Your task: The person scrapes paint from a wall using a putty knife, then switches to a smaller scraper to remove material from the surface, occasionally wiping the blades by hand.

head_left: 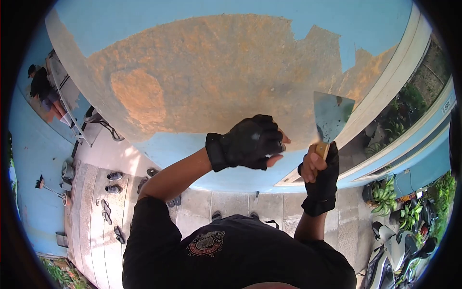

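A curved wall fills the upper view, with blue paint round a large bare brown patch. My right hand, in a black fingerless glove, is closed round the wooden handle of a scraper. Its broad metal blade points up, in front of the wall's right part. Near the lower edge of the bare patch is my left hand, also in a black fingerless glove. The fingers of that hand are curled towards the palm, and whatever they may hold is hidden.
Another person is by a ladder at the far left. Sandals and shoes lie on the paved floor. A broom leans at left. Potted plants and a motorcycle stand at right.
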A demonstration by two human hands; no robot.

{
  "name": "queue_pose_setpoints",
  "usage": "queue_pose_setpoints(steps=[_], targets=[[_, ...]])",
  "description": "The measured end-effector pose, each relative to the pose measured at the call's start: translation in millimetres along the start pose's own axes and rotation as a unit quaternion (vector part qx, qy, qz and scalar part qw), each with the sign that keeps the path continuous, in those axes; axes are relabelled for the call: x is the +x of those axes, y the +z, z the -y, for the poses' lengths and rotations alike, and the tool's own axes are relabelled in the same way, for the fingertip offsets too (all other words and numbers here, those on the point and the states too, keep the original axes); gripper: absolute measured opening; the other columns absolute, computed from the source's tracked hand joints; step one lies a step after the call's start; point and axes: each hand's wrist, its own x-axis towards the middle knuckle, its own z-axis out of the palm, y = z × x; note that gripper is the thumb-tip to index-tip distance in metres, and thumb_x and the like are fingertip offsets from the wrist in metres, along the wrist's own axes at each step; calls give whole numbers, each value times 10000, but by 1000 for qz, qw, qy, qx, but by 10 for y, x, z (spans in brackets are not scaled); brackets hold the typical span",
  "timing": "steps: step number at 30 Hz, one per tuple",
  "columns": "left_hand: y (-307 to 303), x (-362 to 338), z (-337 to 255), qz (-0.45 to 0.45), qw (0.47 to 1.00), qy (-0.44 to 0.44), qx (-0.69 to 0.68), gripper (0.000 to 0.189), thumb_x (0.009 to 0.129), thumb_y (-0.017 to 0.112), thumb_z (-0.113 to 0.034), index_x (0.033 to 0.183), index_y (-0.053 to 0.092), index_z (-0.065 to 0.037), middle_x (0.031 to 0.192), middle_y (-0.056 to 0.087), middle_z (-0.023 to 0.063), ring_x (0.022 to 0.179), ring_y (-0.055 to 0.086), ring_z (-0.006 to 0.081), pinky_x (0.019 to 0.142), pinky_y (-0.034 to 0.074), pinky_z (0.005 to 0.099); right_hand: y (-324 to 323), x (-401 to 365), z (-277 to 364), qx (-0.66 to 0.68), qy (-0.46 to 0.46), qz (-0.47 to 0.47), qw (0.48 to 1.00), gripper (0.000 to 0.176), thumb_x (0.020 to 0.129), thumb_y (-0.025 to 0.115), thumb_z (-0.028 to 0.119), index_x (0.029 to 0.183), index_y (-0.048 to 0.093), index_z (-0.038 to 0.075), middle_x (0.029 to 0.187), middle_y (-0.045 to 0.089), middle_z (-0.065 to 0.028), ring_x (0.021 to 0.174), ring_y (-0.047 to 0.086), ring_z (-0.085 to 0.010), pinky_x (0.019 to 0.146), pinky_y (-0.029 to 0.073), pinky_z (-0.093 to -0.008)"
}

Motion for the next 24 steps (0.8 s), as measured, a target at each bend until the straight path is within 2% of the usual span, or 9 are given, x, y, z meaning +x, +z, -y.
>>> queue_pose_setpoints(steps=[2, 8, 10, 11, 13, 15, 17, 20, 24], targets=[[72, -189, 74, 28, 998, -52, 12, 154, 779, 731, -232, 835, 675, -99, 1060, 709, 46, 907, 660, 253, 819, 524, 386, 41, -42, -3, -10, -15, 8, 1000, 230, 897, 640, 123, 834, 424, 73, 577, 427, -5, 379, 410, -71, 342, 367, -209], [237, -473, 2, 47, 993, -92, -50, 186, 807, 727, -271, 878, 686, -104, 951, 701, 39, 853, 649, 263, 804, 525, 385, 304, -132, -188, -96, -34, 16, 995, 149, 903, 580, 96, 824, 460, 53, 610, 479, -26, 424, 435, -93, 409, 383, -233], [288, -587, -48, 145, 981, -108, -70, 262, 816, 720, -273, 993, 663, -87, 915, 683, 68, 856, 641, 282, 820, 525, 397, 462, -174, -317, -379, -155, -19, 912, 118, 898, 590, 99, 820, 582, 11, 661, 566, -50, 534, 501, -119, 546, 420, -272], [309, -612, -74, 146, 980, -109, -75, 262, 816, 720, -273, 993, 663, -87, 915, 683, 68, 856, 641, 282, 820, 525, 397, 569, -157, -394, -382, -175, -14, 907, 164, 893, 564, 67, 741, 608, 19, 735, 619, -55, 635, 555, -126, 622, 440, -283], [388, -635, -140, 305, 939, -154, -43, 375, 812, 719, -259, 1126, 622, -81, 959, 673, 99, 917, 638, 279, 864, 515, 412, 771, -71, -559, -462, -207, 12, 862, 100, 898, 542, 38, 921, 638, 21, 808, 661, -36, 720, 617, -151, 675, 489, -292], [974, -995, 13, 134, 918, -174, -329, 417, 816, 704, -255, 1180, 594, -84, 1030, 662, 111, 1023, 622, 254, 902, 502, 395, 925, -86, -767, -484, -192, 22, 854, 137, 898, 535, 27, 985, 640, 25, 842, 684, -40, 757, 650, -170, 701, 508, -302], [894, -1023, -51, 136, 870, -190, -434, 387, 819, 712, -268, 1155, 620, -98, 1054, 663, 93, 1054, 608, 248, 910, 497, 384, 1071, -111, -1058, -477, -180, 56, 859, 147, 894, 540, 27, 1007, 633, 33, 861, 694, -49, 775, 664, -184, 716, 516, -306], [960, -983, -114, 219, 946, -117, -206, 374, 833, 715, -282, 1161, 647, -115, 1101, 670, 72, 1066, 604, 257, 927, 488, 395, 1265, -182, -1508, -463, -158, 112, 865, 171, 888, 547, 26, 1040, 623, 45, 889, 708, -63, 803, 685, -206, 738, 528, -313], [1944, -1695, 58, 67, 861, -177, -472, 332, 847, 696, -221, 1151, 667, -92, 1067, 682, 87, 949, 630, 265, 884, 509, 390, 1390, -295, -1818, -374, -88, 74, 920, 161, 871, 576, 18, 1012, 627, 76, 907, 711, -98, 823, 704, -236, 741, 540, -331]])
